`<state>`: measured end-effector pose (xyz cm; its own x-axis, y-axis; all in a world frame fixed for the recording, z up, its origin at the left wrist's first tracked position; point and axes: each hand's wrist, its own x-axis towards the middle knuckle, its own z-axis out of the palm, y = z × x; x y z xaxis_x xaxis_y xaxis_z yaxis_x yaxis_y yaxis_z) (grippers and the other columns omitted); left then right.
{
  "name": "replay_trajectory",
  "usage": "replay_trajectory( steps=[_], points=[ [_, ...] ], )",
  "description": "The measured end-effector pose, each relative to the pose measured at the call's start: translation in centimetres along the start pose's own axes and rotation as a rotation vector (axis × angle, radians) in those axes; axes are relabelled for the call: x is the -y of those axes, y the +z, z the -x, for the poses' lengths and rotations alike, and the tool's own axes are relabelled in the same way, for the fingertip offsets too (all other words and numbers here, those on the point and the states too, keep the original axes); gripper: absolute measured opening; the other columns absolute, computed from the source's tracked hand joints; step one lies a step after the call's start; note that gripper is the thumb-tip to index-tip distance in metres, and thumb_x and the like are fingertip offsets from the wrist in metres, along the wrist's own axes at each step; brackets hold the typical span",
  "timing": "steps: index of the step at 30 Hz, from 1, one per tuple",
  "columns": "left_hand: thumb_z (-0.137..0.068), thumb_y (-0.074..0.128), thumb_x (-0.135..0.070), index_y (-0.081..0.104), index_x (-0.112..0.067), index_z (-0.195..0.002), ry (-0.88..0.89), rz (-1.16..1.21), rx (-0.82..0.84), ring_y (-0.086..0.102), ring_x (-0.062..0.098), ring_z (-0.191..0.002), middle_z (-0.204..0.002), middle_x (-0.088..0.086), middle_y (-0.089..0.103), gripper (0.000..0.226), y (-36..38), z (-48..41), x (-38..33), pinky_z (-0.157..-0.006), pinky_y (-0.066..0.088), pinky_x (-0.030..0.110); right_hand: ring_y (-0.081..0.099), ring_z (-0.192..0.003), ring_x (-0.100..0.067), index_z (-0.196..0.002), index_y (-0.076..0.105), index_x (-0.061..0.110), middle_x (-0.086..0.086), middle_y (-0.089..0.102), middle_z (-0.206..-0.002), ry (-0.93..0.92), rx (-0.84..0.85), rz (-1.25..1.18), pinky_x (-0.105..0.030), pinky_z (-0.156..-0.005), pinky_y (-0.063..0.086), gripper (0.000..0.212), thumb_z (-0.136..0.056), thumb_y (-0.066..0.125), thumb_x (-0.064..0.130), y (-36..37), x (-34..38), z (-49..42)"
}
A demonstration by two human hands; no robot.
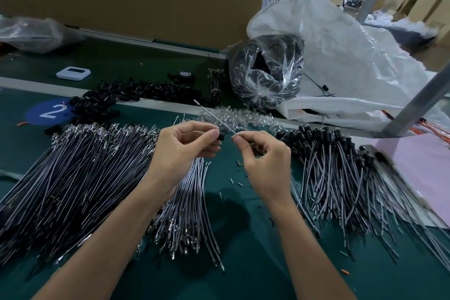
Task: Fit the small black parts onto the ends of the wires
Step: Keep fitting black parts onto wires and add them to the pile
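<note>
Far left: heap of loose black plastic parts [117, 95] on the dark green bench mat [243, 263], beside a blue round marker with a white "2" [48, 112]. This looks like the supply, kept within the left hand's reach.

Left foreground: large fanned heap of grey wires with bare metal terminals [73, 165], none capped. Judged to be the unworked stock.

Centre: left hand [180, 151] raised over the mat, thumb and forefinger pinched on one small black plastic part [221, 137], other fingers curled under. The opening appears to face right, toward the other hand, so the wire can go straight in.

Right hand [265, 156] is level with it, fingertips nipping one thin pale grey wire [214, 117] close to its near end. The free length runs up and away to the left. The grip close to the tip probably keeps the end stiff for insertion. A short dark stub bridges fingertips and part. Whether the end is already seated, cannot tell.

Behind the hands: scatter of small clear plastic pieces [243, 118], then a clear plastic bag of black items [266, 73].

Right: pile of grey wires with black parts fitted [341, 161], ends grouped at the far side. Judged the finished output, far smaller than the stock, so the task is at an early stage.
</note>
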<state>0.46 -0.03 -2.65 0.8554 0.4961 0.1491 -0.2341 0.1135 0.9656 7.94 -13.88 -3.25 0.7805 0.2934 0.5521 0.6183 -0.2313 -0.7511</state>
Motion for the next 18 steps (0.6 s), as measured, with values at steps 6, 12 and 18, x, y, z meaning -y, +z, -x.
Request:
replay_trajectory(
  steps=[6, 12, 18],
  points=[
    [-0.074, 0.076, -0.002, 0.072, -0.003, -0.098, 0.007, -0.024, 0.016, 0.073, 0.019, -0.072, -0.081, 0.012, 0.076, 0.023, -0.06, -0.07, 0.28, -0.064, 0.058, 0.023, 0.062, -0.072, -0.003, -0.088, 0.077, 0.007, 0.002, 0.071, -0.081, 0.017, -0.016, 0.018, -0.01, -0.068, 0.043, 0.005, -0.087, 0.072, 0.01, 0.1, -0.11, 0.0],
    [-0.075, 0.076, 0.002, 0.073, -0.001, -0.096, 0.015, -0.039, 0.013, 0.072, 0.017, -0.068, -0.077, 0.01, 0.076, 0.021, -0.04, -0.13, 0.32, -0.063, 0.058, 0.022, 0.062, -0.074, -0.004, -0.089, 0.077, 0.008, 0.003, 0.071, -0.082, -0.02, -0.006, 0.036, -0.009, -0.069, 0.044, 0.006, -0.086, 0.073, 0.01, 0.17, -0.17, 0.06],
    [-0.074, 0.076, 0.0, 0.073, -0.004, -0.094, 0.016, -0.059, 0.039, 0.072, 0.016, -0.067, -0.077, 0.008, 0.076, 0.02, 0.03, -0.03, 0.57, -0.064, 0.059, 0.024, 0.064, -0.074, -0.003, -0.089, 0.078, 0.009, 0.005, 0.071, -0.08, -0.001, 0.023, 0.007, -0.008, -0.068, 0.044, 0.006, -0.084, 0.074, 0.007, 0.46, -0.08, 0.19]
  ],
)
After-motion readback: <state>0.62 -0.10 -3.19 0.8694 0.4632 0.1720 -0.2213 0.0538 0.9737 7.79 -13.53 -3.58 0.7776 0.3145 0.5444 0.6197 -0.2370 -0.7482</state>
